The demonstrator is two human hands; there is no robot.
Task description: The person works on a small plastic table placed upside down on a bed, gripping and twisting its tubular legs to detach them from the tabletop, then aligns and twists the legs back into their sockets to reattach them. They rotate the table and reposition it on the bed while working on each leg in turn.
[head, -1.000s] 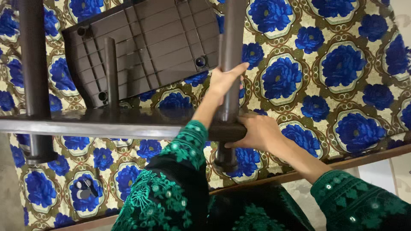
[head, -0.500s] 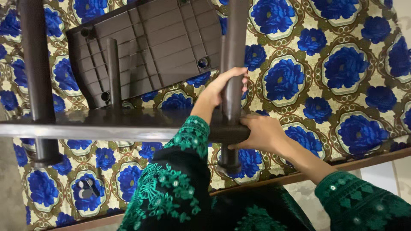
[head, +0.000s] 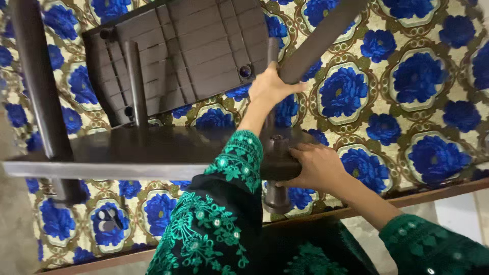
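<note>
My left hand is shut on a dark brown plastic leg tube, which tilts up to the right, its lower end clear of the corner socket. Below it, my right hand grips the corner of a dark brown shelf panel that lies flat across the view. A short brown leg hangs under that corner. Both arms wear black sleeves with green embroidery.
A second brown panel, ribbed side up, lies on a cloth with blue flowers. Another upright leg stands at the shelf's left end, and a thinner one at the middle. A wooden edge borders the cloth.
The leg tube stood upright in the corner socket; my left hand has closed on it, lifted it out and tipped it to the right. My right hand stays on the corner.
</note>
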